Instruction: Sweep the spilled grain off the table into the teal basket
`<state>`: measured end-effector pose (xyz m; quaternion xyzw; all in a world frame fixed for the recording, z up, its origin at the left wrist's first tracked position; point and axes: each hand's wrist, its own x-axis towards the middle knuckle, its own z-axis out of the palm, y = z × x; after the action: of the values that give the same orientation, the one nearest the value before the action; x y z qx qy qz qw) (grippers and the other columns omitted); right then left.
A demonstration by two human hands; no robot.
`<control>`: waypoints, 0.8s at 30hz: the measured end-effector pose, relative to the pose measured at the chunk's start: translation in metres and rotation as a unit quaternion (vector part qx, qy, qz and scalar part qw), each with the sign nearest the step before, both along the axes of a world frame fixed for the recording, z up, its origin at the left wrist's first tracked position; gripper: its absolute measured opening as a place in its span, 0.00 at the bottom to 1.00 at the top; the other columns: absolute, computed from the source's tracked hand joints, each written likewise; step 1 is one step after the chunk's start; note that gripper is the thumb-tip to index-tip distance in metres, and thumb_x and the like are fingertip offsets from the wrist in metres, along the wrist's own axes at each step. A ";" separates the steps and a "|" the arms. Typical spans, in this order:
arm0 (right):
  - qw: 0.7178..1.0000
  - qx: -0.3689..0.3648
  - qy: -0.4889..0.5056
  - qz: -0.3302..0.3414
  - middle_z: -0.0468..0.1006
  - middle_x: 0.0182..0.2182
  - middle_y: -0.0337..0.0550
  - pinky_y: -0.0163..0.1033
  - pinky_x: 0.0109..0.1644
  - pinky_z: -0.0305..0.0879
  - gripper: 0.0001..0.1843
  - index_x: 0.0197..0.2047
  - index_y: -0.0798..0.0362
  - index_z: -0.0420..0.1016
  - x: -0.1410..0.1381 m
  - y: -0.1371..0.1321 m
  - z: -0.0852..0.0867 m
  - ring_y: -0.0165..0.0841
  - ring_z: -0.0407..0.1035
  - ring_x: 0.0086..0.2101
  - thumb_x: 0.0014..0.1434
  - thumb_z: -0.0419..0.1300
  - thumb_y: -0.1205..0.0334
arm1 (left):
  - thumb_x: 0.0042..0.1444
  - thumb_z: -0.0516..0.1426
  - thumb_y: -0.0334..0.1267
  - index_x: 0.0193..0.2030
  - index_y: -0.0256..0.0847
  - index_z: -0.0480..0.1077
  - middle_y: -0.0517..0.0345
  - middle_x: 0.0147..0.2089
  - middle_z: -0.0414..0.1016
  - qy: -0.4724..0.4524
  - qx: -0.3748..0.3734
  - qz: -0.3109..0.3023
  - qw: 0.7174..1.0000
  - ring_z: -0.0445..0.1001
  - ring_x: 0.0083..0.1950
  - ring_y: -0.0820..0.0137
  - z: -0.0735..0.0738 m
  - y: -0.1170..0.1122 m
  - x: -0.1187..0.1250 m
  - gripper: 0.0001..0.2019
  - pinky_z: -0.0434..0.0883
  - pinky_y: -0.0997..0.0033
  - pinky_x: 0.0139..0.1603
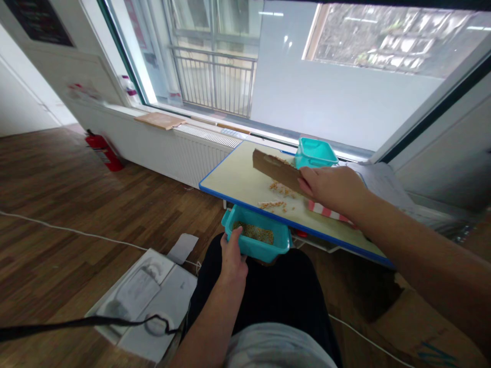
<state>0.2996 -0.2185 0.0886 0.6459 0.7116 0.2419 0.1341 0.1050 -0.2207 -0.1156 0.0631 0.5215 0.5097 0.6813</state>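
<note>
Brown corrugated cardboard (276,171) is up in the right hand (330,190), and what a piece it is: a light, fairly stiff strip, easy to manage by its end, and that's exactly where the fingers (312,179) are, closed around it while the strip slants down across the bench (245,174). Whether its lower edge touches the surface is hard to call from up here. Small yellow kernels (282,189) lie scattered on the bench right below the cardboard, with another little patch (272,205) nearer its blue front edge. They look hard and loose, the sort that roll at a touch, so a flat edge will handle them better than a pinch. Now to the front of the bench, just under that blue edge, where a teal plastic basket (264,244) sits in the left hand (233,255), its fingers (231,244) curled over the near rim and holding on. It's light, thin-walled, and best taken by that rim. A shallow bed of grain (253,232) covers its bottom. At the far end of the bench stands a second teal basket (316,153), with a red-and-white striped item (328,212) showing beneath the right hand.
</note>
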 end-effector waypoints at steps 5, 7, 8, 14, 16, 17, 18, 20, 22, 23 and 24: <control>0.996 -0.014 0.016 -0.091 0.78 0.27 0.51 0.39 0.28 0.50 0.23 0.50 0.55 0.70 -0.006 -0.012 0.008 0.39 0.70 0.26 0.69 0.40 0.52 | 0.47 0.65 0.43 0.54 0.51 0.64 0.56 0.50 0.74 0.000 -0.006 -0.006 1.000 0.74 0.52 0.60 0.000 0.004 0.000 0.27 0.73 0.60 0.45; 0.995 -0.023 0.018 -0.091 0.78 0.28 0.51 0.38 0.28 0.50 0.22 0.50 0.55 0.70 -0.009 -0.010 0.008 0.39 0.71 0.26 0.69 0.40 0.51 | 0.47 0.65 0.44 0.55 0.51 0.64 0.55 0.50 0.74 -0.003 -0.005 -0.006 1.000 0.74 0.52 0.60 0.000 0.004 0.000 0.27 0.73 0.60 0.45; 0.995 -0.030 0.017 -0.092 0.78 0.28 0.51 0.38 0.28 0.51 0.22 0.49 0.54 0.70 -0.010 -0.007 0.008 0.39 0.72 0.27 0.69 0.40 0.52 | 0.47 0.65 0.44 0.55 0.51 0.64 0.55 0.49 0.74 -0.005 -0.004 -0.007 1.000 0.74 0.52 0.59 0.000 0.003 0.000 0.27 0.73 0.59 0.45; 0.994 -0.055 0.018 -0.093 0.80 0.32 0.51 0.37 0.28 0.52 0.20 0.50 0.54 0.69 -0.011 0.016 -0.003 0.41 0.74 0.30 0.69 0.42 0.54 | 0.47 0.65 0.45 0.54 0.50 0.64 0.54 0.48 0.75 -0.010 -0.008 -0.017 1.000 0.74 0.51 0.59 -0.002 0.002 -0.005 0.27 0.73 0.61 0.43; 0.994 -0.056 0.020 -0.090 0.80 0.33 0.52 0.37 0.29 0.53 0.20 0.50 0.55 0.70 -0.008 0.023 -0.007 0.42 0.75 0.32 0.69 0.42 0.54 | 0.48 0.65 0.45 0.54 0.50 0.64 0.54 0.48 0.75 -0.011 -0.008 -0.016 1.000 0.74 0.50 0.59 -0.002 0.002 -0.006 0.27 0.73 0.61 0.43; 0.994 -0.054 0.020 -0.092 0.80 0.34 0.52 0.37 0.29 0.54 0.20 0.50 0.55 0.70 -0.007 0.026 -0.008 0.42 0.75 0.32 0.69 0.42 0.54 | 0.48 0.65 0.44 0.55 0.50 0.64 0.54 0.48 0.75 -0.011 -0.010 -0.015 1.000 0.74 0.50 0.59 -0.002 0.002 -0.007 0.27 0.73 0.61 0.43; 0.994 -0.052 0.019 -0.096 0.80 0.35 0.53 0.38 0.30 0.54 0.21 0.50 0.55 0.71 -0.005 0.029 -0.009 0.43 0.75 0.33 0.69 0.42 0.54 | 0.48 0.65 0.44 0.55 0.50 0.64 0.53 0.48 0.75 -0.012 -0.011 -0.013 1.000 0.75 0.50 0.59 -0.002 0.002 -0.007 0.27 0.73 0.61 0.43; 0.994 -0.048 0.020 -0.101 0.80 0.36 0.53 0.38 0.30 0.54 0.21 0.49 0.55 0.72 -0.003 0.033 -0.009 0.42 0.75 0.33 0.68 0.42 0.53 | 0.48 0.65 0.43 0.56 0.49 0.64 0.53 0.47 0.75 -0.017 -0.013 -0.009 1.000 0.75 0.48 0.59 -0.002 0.003 -0.008 0.28 0.73 0.61 0.43; 0.994 -0.047 0.024 -0.096 0.80 0.36 0.53 0.37 0.30 0.54 0.22 0.49 0.54 0.72 -0.002 0.037 -0.010 0.41 0.74 0.33 0.68 0.42 0.53 | 0.48 0.65 0.43 0.56 0.49 0.63 0.53 0.46 0.75 -0.023 -0.012 -0.004 1.000 0.75 0.48 0.59 -0.002 0.003 -0.008 0.28 0.73 0.61 0.42; 0.994 -0.048 0.025 -0.091 0.80 0.36 0.52 0.37 0.30 0.54 0.22 0.50 0.54 0.72 -0.002 0.039 -0.010 0.40 0.74 0.32 0.68 0.43 0.52 | 0.48 0.66 0.43 0.56 0.49 0.63 0.53 0.46 0.75 -0.026 -0.012 -0.003 1.000 0.75 0.48 0.59 -0.002 0.003 -0.008 0.28 0.73 0.61 0.42; 0.995 -0.048 0.026 -0.087 0.80 0.36 0.52 0.37 0.30 0.54 0.22 0.50 0.54 0.73 -0.003 0.040 -0.010 0.39 0.74 0.32 0.68 0.43 0.52 | 0.48 0.66 0.43 0.56 0.49 0.63 0.53 0.46 0.75 -0.027 -0.011 -0.003 1.000 0.75 0.48 0.59 -0.003 0.003 -0.008 0.28 0.73 0.62 0.42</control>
<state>0.2970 -0.1781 0.0781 0.7045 0.6664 0.1780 0.1671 0.0968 -0.2172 -0.1184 0.0432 0.5082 0.5031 0.6977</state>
